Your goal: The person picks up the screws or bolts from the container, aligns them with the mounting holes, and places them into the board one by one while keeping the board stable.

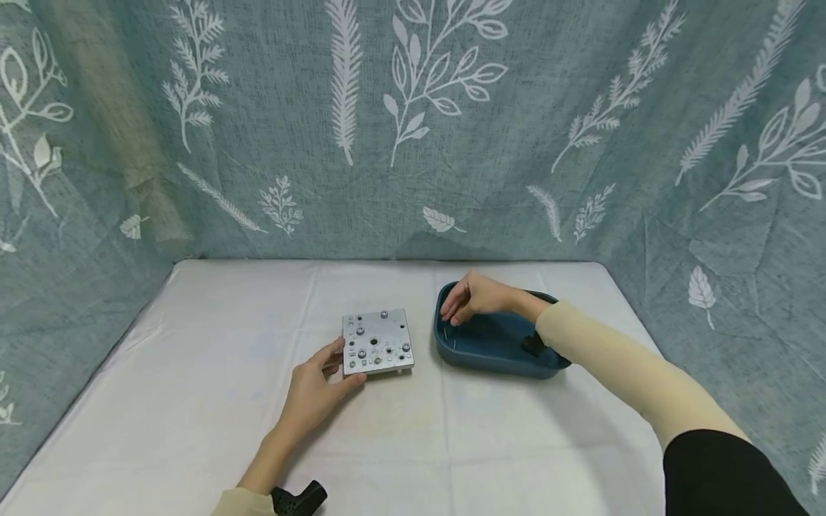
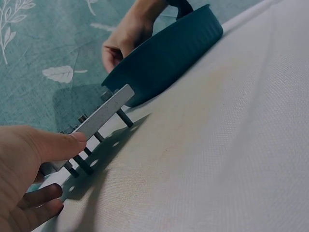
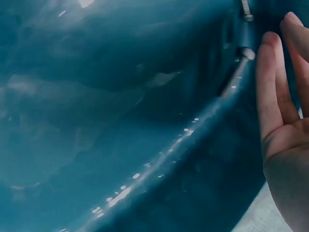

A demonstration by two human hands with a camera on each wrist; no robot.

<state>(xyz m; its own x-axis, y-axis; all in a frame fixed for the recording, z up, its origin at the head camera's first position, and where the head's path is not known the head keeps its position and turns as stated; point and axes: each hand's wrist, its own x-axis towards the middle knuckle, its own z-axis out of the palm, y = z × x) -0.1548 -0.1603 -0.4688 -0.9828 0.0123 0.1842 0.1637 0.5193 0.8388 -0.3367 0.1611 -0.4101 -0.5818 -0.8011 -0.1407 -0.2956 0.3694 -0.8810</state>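
My left hand (image 1: 316, 390) grips a square metal plate (image 1: 387, 337) by its left side, with the thumb at the front edge. Several socket-head bolts are set in the plate, and in the left wrist view their threaded shanks (image 2: 124, 118) stick out below it, above the cloth. To the right is a dark blue oval tub (image 1: 503, 365). My right hand (image 1: 480, 296) reaches into its left end, fingers pointing down and fairly straight. Loose screws lie near the tub's inner wall, one screw (image 3: 237, 72) close to the fingertips. Nothing shows between those fingers.
A white cloth (image 1: 213, 373) covers the table. Behind it and at both sides hangs a grey-green curtain (image 1: 290, 107) with white leaf prints. The tub's rim surrounds my right hand, and a dark wrist camera (image 1: 533, 344) sits over the tub's right end.
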